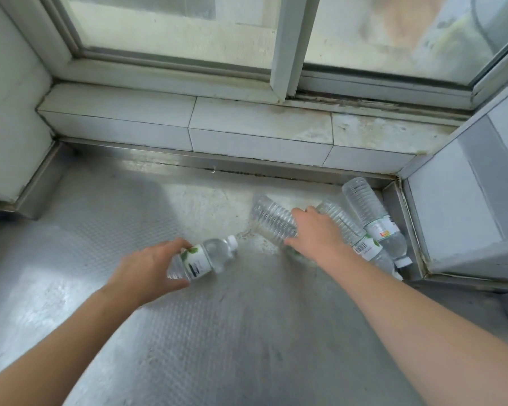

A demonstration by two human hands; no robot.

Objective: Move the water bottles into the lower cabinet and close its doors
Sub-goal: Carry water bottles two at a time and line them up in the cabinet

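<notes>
My left hand (pixel 147 266) is closed around a clear water bottle (pixel 214 253) with a white and green label and a white cap, held on its side just above the steel counter (pixel 188 332). My right hand (pixel 317 232) lies over a second clear ribbed bottle (pixel 269 219), fingers and thumb wrapped around its body. Two more bottles lie to the right: one with a barcode label (pixel 364 246) partly under my wrist, and one (pixel 373 215) against the corner wall. No lower cabinet shows in this view.
A tiled window ledge (pixel 247 124) and sliding window run along the back. White tiled walls close in the left (pixel 9 112) and right (pixel 467 200) sides. The textured steel surface spreads wide to the front and left.
</notes>
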